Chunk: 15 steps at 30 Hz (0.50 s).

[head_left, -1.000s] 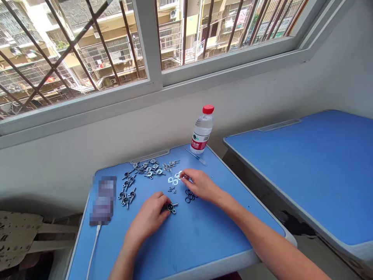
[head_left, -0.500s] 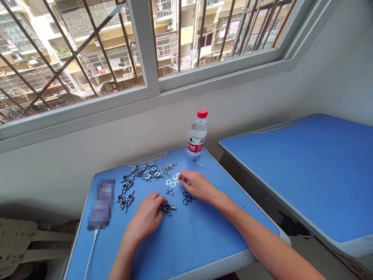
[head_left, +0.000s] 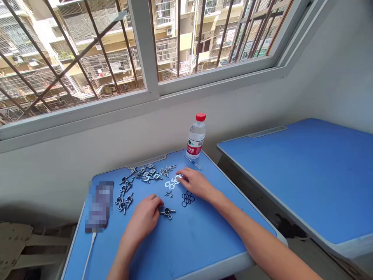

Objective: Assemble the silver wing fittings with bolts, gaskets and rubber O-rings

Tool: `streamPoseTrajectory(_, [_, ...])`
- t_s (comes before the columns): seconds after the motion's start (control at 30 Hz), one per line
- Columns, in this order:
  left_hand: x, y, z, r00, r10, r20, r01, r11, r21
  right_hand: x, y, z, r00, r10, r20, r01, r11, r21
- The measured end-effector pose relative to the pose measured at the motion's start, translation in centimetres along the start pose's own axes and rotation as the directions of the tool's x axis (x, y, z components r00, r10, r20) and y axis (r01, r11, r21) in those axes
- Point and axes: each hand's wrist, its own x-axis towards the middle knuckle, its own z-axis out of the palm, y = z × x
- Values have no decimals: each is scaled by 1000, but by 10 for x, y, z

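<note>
My left hand [head_left: 145,216] rests on the blue desk [head_left: 204,241], its curled fingers closed at the left end of a metal fitting [head_left: 167,211] with a dark round centre. My right hand [head_left: 196,182] reaches over the thin silver oval plates [head_left: 171,186], thumb and forefinger slightly apart at the rightmost ones; no plate shows lifted between them. Several black rubber rings [head_left: 188,199] lie just below the right palm. Tiny screws [head_left: 169,193] sit between the two hands. Behind them is a small heap of silver parts [head_left: 164,172].
More metal fittings are piled at the back left [head_left: 148,173], and dark-centred ones [head_left: 124,202] lie near a blurred phone [head_left: 100,206] with a white cable [head_left: 89,254]. A red-capped water bottle [head_left: 196,140] stands behind a blue pen-like tool [head_left: 192,162]. A second desk [head_left: 305,175] is at right.
The right hand's fingertips, earlier pinched together over the plates, have parted slightly. The left hand stays at the fitting. The camera view has shifted a little.
</note>
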Motion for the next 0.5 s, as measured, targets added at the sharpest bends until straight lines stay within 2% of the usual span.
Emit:
streamPoseTrajectory(0.27, [-2,0,-2,999,-18,-49,19,1000,15,8,-8,8,1000,4,30,-3,999,-32])
streamPoseTrajectory(0.5, [-1,0,-2,999,-16,-36,16,1000,5,7,-12,11,998,-18,54,19,1000,-16])
